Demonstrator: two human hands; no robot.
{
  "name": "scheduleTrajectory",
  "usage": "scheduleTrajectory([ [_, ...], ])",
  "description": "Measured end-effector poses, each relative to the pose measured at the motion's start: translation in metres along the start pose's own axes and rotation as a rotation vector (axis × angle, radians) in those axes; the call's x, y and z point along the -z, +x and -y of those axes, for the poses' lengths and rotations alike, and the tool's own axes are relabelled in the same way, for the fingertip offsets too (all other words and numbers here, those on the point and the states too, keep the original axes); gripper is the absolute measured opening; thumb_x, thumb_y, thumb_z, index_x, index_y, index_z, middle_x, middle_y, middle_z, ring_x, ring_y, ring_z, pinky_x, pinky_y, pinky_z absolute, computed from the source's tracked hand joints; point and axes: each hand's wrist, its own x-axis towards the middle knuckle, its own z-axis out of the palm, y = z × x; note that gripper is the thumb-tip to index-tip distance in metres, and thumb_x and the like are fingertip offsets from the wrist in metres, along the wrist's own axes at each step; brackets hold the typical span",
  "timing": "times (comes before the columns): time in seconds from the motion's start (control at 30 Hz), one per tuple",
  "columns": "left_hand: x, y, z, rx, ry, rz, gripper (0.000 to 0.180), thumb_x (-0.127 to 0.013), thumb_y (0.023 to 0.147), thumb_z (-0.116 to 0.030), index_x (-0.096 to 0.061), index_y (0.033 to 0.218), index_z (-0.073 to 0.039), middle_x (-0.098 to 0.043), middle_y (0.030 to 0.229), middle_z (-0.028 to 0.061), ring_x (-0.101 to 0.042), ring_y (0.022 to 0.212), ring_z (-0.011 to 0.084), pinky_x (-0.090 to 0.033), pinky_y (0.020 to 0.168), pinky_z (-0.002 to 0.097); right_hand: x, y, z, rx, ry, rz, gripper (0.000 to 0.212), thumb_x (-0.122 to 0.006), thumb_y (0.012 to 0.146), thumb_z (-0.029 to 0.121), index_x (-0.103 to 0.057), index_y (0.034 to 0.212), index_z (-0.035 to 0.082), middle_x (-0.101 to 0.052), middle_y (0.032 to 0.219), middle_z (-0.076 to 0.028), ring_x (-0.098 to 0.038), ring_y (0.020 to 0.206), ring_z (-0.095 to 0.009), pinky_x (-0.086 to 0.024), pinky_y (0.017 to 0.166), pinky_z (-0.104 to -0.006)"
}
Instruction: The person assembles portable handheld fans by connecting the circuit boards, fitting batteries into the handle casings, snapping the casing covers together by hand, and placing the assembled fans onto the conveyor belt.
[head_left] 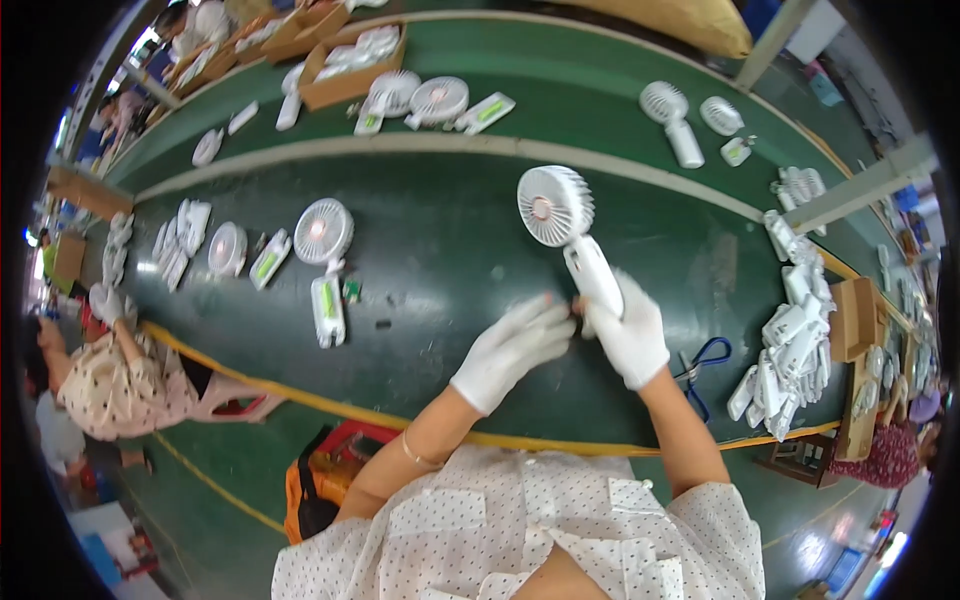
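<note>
In my white-gloved right hand (632, 335) is a white handheld fan (592, 275), gripped by the lower handle. Its round grilled head (555, 205) tilts up and to the left, above the dark green bench. My left hand (512, 352), gloved with bare fingertips, lies just left of the handle, fingers stretched out and holding nothing. Whether its fingertips touch my right thumb I cannot tell. Further left lie a fan head (324, 232) and an opened handle (328, 312) with a green strip inside. A small green circuit board (351, 290) sits beside that handle.
Blue-handled scissors (708, 370) lie right of my right hand, beside a heap of white handle parts (790, 350). More fan parts (185, 235) rest at the left. A raised ledge (420, 146) crosses behind, with a cardboard box (350, 80) beyond. A co-worker (125, 385) sits at the left.
</note>
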Motion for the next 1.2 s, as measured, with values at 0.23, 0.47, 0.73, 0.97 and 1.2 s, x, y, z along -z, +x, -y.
scheduleTrajectory([
  [0.23, 0.008, 0.016, 0.008, 0.104, -0.016, 0.027, 0.044, -0.051, 0.103, -0.013, -0.042, 0.143, 0.003, -0.054, 0.138, 0.0251, -0.057, 0.125, 0.0395, -0.049, 0.105, 0.0508, 0.044, 0.199, -0.025, 0.362, -0.985, -0.479, 0.05, -0.071, 0.084, 0.019, -0.053, 0.131, 0.011, -0.06, 0.125, -0.015, -0.064, 0.102, -0.036, -0.053, 0.087, -0.0472],
  [0.47, 0.019, 0.002, -0.007, 0.057, -0.059, 0.039, 0.042, -0.047, 0.104, -0.011, -0.042, 0.143, 0.004, -0.053, 0.138, 0.0276, -0.056, 0.126, 0.0427, -0.048, 0.105, 0.0539, 0.136, 0.288, -0.017, -0.084, -0.927, -0.631, 0.025, -0.058, 0.089, 0.026, -0.074, 0.092, 0.007, -0.072, 0.1, -0.021, -0.071, 0.091, -0.037, -0.054, 0.082, -0.051],
  [0.73, 0.015, 0.004, 0.007, 0.182, -0.013, 0.08, 0.042, -0.05, 0.105, -0.017, -0.044, 0.144, 0.0, -0.058, 0.135, 0.0201, -0.061, 0.122, 0.0337, -0.05, 0.104, 0.0435, 0.288, 0.26, -0.157, -0.285, -1.073, -0.609, 0.041, -0.07, 0.084, 0.034, -0.065, 0.119, 0.013, -0.058, 0.124, -0.022, -0.061, 0.113, -0.04, -0.05, 0.097, -0.0476],
  [0.97, 0.005, 0.01, 0.0, 0.226, -0.042, 0.071, 0.042, -0.044, 0.106, -0.015, -0.041, 0.143, 0.005, -0.054, 0.136, 0.0246, -0.057, 0.125, 0.0395, -0.047, 0.108, 0.0494, 0.273, 0.199, -0.148, 0.163, -0.689, -0.639, 0.022, -0.07, 0.082, 0.018, -0.069, 0.092, -0.001, -0.067, 0.095, -0.019, -0.066, 0.093, -0.033, -0.051, 0.086, -0.0413],
  [1.2, -0.016, 0.012, -0.004, 0.23, 0.189, -0.009, 0.046, -0.047, 0.106, -0.021, -0.042, 0.141, 0.009, -0.056, 0.133, 0.028, -0.059, 0.122, 0.0398, -0.05, 0.105, 0.0482, 0.137, 0.053, -0.052, 0.275, -0.295, -0.464, 0.018, -0.066, 0.089, 0.01, -0.066, 0.104, 0.0, -0.065, 0.088, -0.003, -0.059, 0.081, -0.01, -0.049, 0.076, -0.0257],
])
